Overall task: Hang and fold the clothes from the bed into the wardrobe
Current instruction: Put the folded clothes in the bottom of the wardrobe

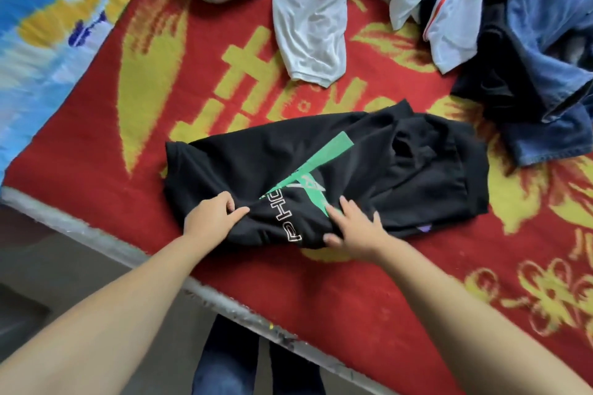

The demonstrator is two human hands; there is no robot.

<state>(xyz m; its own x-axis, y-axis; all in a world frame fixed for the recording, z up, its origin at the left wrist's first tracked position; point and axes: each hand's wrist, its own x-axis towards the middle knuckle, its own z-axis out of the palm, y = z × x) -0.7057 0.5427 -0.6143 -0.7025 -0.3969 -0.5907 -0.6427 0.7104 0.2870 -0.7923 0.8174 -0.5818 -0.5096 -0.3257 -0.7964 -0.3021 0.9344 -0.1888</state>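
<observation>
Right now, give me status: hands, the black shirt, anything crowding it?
Left hand pinching the black shirt near its edge. Right hand gripping the same edge. Shirt part-folded on the red blanket. Jeans close at its far right corner.

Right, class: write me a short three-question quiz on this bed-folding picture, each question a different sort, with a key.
1. True or false: both hands touch the black shirt.
2. Which garment lies directly beyond the black shirt? A) white shirt B) green towel C) pink dress
3. Fill in: the blue jeans lie to the person's ____ of the black shirt.

Key
1. True: the left hand grips its near edge, and the right hand holds it too, fingers on top.
2. A
3. right
</observation>
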